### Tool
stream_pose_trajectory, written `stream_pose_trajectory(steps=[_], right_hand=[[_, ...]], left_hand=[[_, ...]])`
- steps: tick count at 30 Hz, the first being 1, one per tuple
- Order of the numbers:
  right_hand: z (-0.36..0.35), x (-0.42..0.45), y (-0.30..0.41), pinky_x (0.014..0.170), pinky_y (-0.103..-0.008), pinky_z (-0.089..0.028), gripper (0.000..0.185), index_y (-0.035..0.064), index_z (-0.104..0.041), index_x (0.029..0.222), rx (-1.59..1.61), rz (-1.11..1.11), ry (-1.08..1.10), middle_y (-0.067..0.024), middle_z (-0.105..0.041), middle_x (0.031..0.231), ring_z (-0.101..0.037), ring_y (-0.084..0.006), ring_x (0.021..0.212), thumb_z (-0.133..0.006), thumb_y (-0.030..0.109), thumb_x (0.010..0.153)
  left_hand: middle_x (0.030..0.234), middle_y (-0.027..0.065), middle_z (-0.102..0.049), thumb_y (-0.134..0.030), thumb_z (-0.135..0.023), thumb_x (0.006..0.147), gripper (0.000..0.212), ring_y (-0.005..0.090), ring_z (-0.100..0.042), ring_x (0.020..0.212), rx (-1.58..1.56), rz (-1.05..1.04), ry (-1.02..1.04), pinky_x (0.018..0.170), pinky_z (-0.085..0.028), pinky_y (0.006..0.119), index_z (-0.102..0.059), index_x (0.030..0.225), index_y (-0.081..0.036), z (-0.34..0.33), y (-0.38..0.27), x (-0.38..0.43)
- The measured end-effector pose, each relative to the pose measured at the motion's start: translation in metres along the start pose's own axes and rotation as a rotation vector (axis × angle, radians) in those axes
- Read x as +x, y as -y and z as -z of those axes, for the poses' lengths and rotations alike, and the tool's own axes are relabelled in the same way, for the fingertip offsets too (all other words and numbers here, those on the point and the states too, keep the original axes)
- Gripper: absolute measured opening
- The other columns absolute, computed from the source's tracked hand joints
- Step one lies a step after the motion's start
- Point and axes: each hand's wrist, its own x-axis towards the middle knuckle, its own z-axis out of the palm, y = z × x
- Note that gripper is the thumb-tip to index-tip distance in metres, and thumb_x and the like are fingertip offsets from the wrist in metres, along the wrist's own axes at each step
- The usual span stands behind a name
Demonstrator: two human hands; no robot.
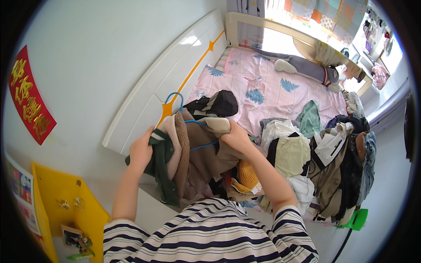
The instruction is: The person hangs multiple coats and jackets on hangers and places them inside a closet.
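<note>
My left hand [141,149] grips the shoulder of a dark green garment [161,167], which hangs against a beige and brown fleecy-edged garment [181,144]. A blue clothes hanger [174,95] stands up between the garments, its hook at the top and its arms partly hidden by cloth. With my right hand [235,136] I pinch the beige edge of a brown garment [205,157], beside the hanger's right arm. A black cap [224,103] lies on the bed just beyond. Below my right forearm is an orange knitted item [248,176].
Piled clothes [291,154] cover the near right part of the bed, whose pink sheet [269,95] bears blue leaves. A long grey plush toy [306,67] lies by the far rail. The white headboard [141,108] rises at left; a yellow shelf [65,190] is at lower left.
</note>
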Motion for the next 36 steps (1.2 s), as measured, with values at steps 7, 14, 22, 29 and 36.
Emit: stream_pose_trajectory(steps=[7, 14, 22, 29, 36], right_hand=[[-0.021, -0.035, 0.090, 0.077, -0.0465, -0.048, 0.035, 0.0039, -0.050, 0.099, 0.303, 0.101, -0.137, -0.0250, -0.063, 0.093, -0.060, -0.0453, 0.093, -0.067, 0.015, 0.071], [-0.091, -0.077, 0.033, 0.079, -0.0407, -0.048, 0.042, 0.0064, -0.049, 0.105, 0.368, 0.021, -0.075, -0.0181, -0.061, 0.094, -0.061, -0.0374, 0.090, -0.073, 0.018, 0.072], [-0.097, -0.049, -0.035, 0.073, -0.0310, -0.047, 0.027, 0.0021, -0.051, 0.114, 0.667, -0.014, 0.246, -0.0088, -0.058, 0.101, -0.054, -0.0177, 0.089, -0.057, 0.014, 0.091], [-0.102, -0.062, -0.032, 0.087, -0.0313, -0.045, 0.083, 0.0068, -0.024, 0.144, 0.536, 0.096, 0.312, -0.0195, -0.046, 0.129, -0.052, -0.0251, 0.108, -0.069, 0.006, 0.075], [-0.106, -0.125, 0.026, 0.090, -0.0373, -0.045, 0.049, 0.0006, -0.049, 0.123, 0.464, 0.317, 0.003, -0.0182, -0.057, 0.107, -0.055, -0.0341, 0.102, -0.054, -0.006, 0.075]], left_hand=[[0.097, 0.0205, -0.067, -0.004, -0.058, 0.079, 0.042, 0.0367, -0.065, 0.091, -0.155, 0.108, 0.056, 0.078, -0.050, 0.039, -0.064, 0.120, -0.013, 0.014, -0.071, -0.049], [0.092, 0.0074, -0.069, -0.007, -0.070, 0.078, 0.031, 0.0135, -0.063, 0.085, -0.974, 0.426, 0.199, 0.077, -0.050, 0.028, -0.067, 0.107, 0.003, -0.053, -0.037, -0.098], [0.089, 0.0053, -0.069, -0.006, -0.069, 0.080, 0.030, 0.0115, -0.062, 0.081, -1.014, 0.460, -0.107, 0.074, -0.049, 0.026, -0.068, 0.109, -0.001, -0.074, -0.062, -0.143], [0.079, 0.0034, -0.066, -0.010, -0.070, 0.080, 0.032, 0.0078, -0.058, 0.066, -0.967, 0.475, -0.244, 0.060, -0.047, 0.025, -0.068, 0.111, -0.002, -0.068, -0.076, -0.196], [0.090, 0.0038, -0.069, -0.005, -0.068, 0.082, 0.029, 0.0091, -0.060, 0.080, -1.022, 0.488, -0.380, 0.072, -0.049, 0.024, -0.067, 0.110, 0.001, -0.033, -0.084, -0.268]])
